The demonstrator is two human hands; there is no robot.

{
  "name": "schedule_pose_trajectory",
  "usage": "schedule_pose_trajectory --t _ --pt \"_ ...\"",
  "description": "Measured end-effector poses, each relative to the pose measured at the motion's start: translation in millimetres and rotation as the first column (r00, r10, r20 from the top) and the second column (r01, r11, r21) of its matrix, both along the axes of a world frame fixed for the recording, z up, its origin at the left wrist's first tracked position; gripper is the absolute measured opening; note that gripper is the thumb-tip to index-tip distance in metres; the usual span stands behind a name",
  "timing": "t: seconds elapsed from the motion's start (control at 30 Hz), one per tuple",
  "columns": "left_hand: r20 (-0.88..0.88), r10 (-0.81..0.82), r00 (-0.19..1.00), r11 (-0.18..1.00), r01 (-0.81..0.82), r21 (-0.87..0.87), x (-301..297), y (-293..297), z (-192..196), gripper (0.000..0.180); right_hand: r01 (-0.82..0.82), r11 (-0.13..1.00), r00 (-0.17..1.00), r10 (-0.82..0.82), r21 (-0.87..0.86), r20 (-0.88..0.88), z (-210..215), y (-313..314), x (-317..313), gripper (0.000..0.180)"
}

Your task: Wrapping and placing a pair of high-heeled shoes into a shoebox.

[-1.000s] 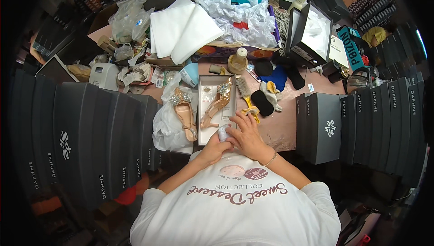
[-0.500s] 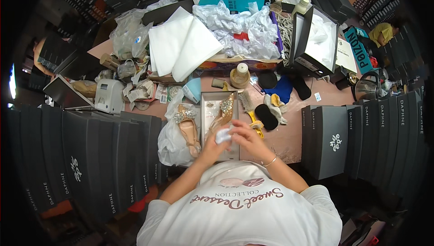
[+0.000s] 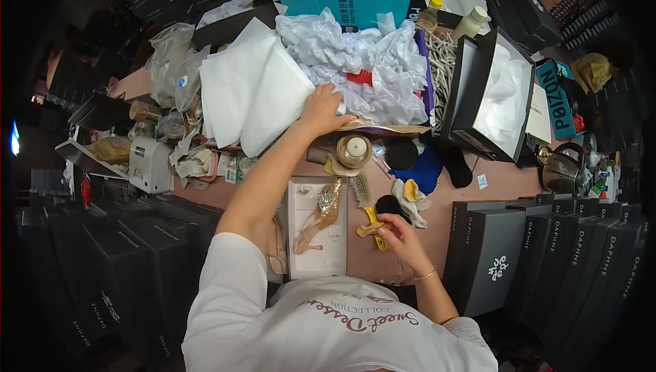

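Observation:
My left hand [image 3: 325, 111] reaches to the front edge of a box of crumpled white tissue paper [image 3: 348, 57], its fingers curled round a small white wad of paper [image 3: 341, 108]. Below, my right hand [image 3: 404, 241] pinches a small tan scrap of cloth [image 3: 369, 230] over the yellow handle of a brush [image 3: 363, 191]. One glittery heeled sandal [image 3: 320, 215] lies on its side in a white-lined open shoebox [image 3: 318, 260]. Its mate [image 3: 276, 256] is left of the box, mostly hidden by my left arm.
White sheets [image 3: 239, 91] are stacked left of the tissue box. A pump-top bottle [image 3: 354, 151], black pads [image 3: 402, 154] and a blue cloth [image 3: 425, 168] lie behind the brush. Dark shoeboxes [image 3: 488, 256] line both sides. A black box with white paper [image 3: 502, 91] stands far right.
My left hand has moved from above the shoebox to the tissue box, carrying the white paper wad. My right hand has moved right and down to the tan scrap by the brush.

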State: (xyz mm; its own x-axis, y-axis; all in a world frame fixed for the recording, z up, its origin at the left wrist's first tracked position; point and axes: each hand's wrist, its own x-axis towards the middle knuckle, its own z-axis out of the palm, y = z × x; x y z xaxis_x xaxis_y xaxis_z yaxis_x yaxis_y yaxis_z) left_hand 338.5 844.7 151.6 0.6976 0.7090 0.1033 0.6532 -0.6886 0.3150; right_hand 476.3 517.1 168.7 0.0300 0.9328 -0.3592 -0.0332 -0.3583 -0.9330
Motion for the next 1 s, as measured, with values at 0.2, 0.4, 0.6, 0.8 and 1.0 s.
schedule_pose_trajectory --t 0.2,0.4,0.6,0.8,1.0 --pt "-0.107 -0.021 0.994 0.996 0.030 0.086 -11.5 -23.2 5.7 0.034 -0.023 0.986 0.981 -0.010 0.165 0.196 29.1 77.0 42.8 0.021" --pt "-0.151 -0.013 0.989 0.963 -0.028 -0.268 -7.8 -12.8 5.2 0.042 -0.245 0.826 0.857 -0.060 0.507 0.511 89.4 246.8 24.2 0.021" --pt "0.268 0.064 0.961 0.993 -0.088 0.080 -30.8 -47.2 12.0 0.033 -0.465 0.638 0.627 -0.253 0.614 0.737 75.9 441.6 -26.9 0.022" --pt "0.385 0.111 0.916 0.991 -0.075 -0.109 -50.9 -62.8 -9.0 0.033 -0.439 0.858 0.192 -0.202 0.268 0.960 -1.2 503.6 -44.8 0.014" --pt "0.546 0.157 0.823 0.963 -0.004 -0.271 -61.7 -61.5 -9.2 0.036 -0.478 0.706 0.341 -0.400 0.523 0.851 65.1 465.1 -39.7 0.015"
